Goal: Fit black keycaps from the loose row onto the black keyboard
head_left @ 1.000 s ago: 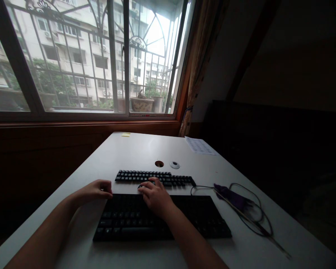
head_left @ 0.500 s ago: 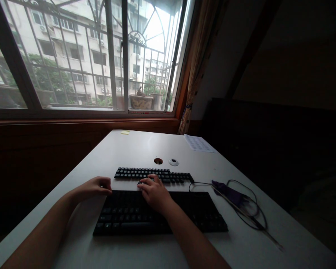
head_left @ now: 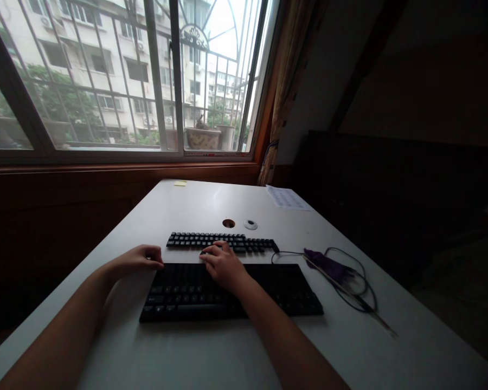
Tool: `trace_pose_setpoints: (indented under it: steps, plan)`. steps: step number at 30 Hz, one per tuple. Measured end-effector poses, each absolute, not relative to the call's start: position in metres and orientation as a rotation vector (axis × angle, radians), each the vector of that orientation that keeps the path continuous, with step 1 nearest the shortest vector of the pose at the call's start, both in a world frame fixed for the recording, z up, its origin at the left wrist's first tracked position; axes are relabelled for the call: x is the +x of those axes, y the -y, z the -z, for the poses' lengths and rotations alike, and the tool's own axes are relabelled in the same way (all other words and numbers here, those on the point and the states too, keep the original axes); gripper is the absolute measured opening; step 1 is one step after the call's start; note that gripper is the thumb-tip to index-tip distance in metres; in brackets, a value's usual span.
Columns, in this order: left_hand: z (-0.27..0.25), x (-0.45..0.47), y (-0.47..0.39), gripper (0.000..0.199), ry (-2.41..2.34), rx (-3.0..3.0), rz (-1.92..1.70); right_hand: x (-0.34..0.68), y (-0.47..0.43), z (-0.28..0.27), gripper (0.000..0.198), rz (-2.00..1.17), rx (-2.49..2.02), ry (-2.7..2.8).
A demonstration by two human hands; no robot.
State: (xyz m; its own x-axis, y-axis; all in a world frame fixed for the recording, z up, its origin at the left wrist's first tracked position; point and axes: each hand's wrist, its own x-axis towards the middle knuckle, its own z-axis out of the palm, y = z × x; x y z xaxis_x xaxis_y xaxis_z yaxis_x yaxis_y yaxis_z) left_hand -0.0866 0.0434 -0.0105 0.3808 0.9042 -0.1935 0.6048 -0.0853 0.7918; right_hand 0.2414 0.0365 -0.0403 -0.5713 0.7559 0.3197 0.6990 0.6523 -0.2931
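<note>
A black keyboard (head_left: 195, 310) lies on the white desk in front of me; its nearer rows show keys at the left, while its far part looks dark and flat. Just behind it, loose-looking black keycaps (head_left: 205, 238) sit in rows. My right hand (head_left: 223, 265) reaches over the keyboard, its fingers drawn together on a dark keycap (head_left: 205, 252) at the near side of those rows. At the keyboard's far left corner is my left hand (head_left: 144, 257), closed, thumb and fingertips together; whatever they pinch is hidden.
Right of the keyboard lie a coiled black cable (head_left: 374, 295), a purple cloth-like thing (head_left: 327, 265) and a thin stick (head_left: 384, 325). Farther back are a cable hole (head_left: 228, 223), its round cover (head_left: 251, 224), printed paper (head_left: 288, 198) and yellow notes (head_left: 180, 183). A window stands beyond.
The view has tilted down slightly, so the desk things appear higher in the picture. Both hands keep nearly the same places by the keyboard and the keycaps.
</note>
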Motion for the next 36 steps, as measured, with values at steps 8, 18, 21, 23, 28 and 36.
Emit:
trace_pose_setpoints:
  steps: [8, 18, 21, 23, 28, 36]
  plan:
    - [0.0105, -0.0861, -0.0436, 0.041, -1.321, 1.782, -0.44, 0.2414, -0.0357, 0.0368, 0.033, -0.201, -1.181, 2.47]
    - [0.0028, -0.0811, -0.0386, 0.045, -1.337, 1.789, -0.441, 0.2414, -0.0348, 0.0363, 0.032, -0.188, -1.151, 2.472]
    - [0.0017, -0.0803, -0.0374, 0.047, -1.346, 1.779, -0.439, 0.2412, -0.0343, 0.0355, 0.031, -0.188, -1.145, 2.465]
    - [0.0021, -0.0807, -0.0376, 0.046, -1.343, 1.781, -0.438, 0.2413, -0.034, 0.0348, 0.032, -0.189, -1.145, 2.46]
    - [0.0041, -0.0833, -0.0392, 0.039, -1.333, 1.801, -0.439, 0.2424, -0.0337, 0.0337, 0.032, -0.195, -1.118, 2.435]
    - [0.0014, -0.0815, -0.0376, 0.039, -1.338, 1.804, -0.428, 0.2484, -0.0382, 0.0334, 0.025, -0.246, -0.972, 2.271]
